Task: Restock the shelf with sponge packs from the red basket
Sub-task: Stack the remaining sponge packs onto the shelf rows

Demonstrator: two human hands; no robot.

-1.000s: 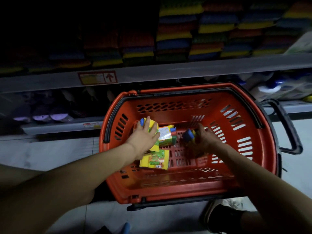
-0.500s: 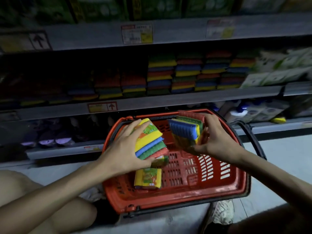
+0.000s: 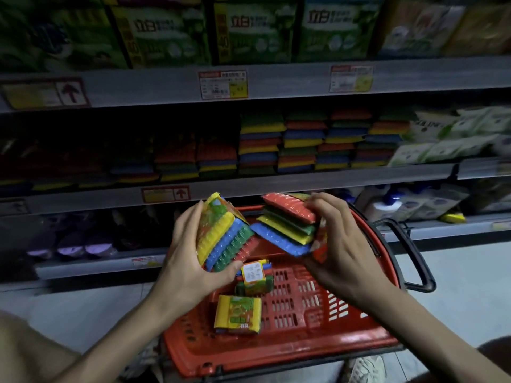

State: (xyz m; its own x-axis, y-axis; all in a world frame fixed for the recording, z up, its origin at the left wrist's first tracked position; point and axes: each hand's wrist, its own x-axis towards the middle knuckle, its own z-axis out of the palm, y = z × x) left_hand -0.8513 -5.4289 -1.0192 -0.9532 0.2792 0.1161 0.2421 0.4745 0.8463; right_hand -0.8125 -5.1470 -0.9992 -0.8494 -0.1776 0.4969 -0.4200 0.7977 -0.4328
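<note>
Left hand (image 3: pixel 193 272) gripped one pack (image 3: pixel 224 236), right hand (image 3: pixel 340 261) a second pack (image 3: pixel 287 225), both held above the basket (image 3: pixel 276 352) facing the shelf (image 3: pixel 276 181), probably to stack two at once.

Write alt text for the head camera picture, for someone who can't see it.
The left hand grips the left sponge pack and the right hand the right sponge pack, both multicoloured, above a red basket. Two more packs lie in the basket; stacked sponges fill the shelf behind.
</note>
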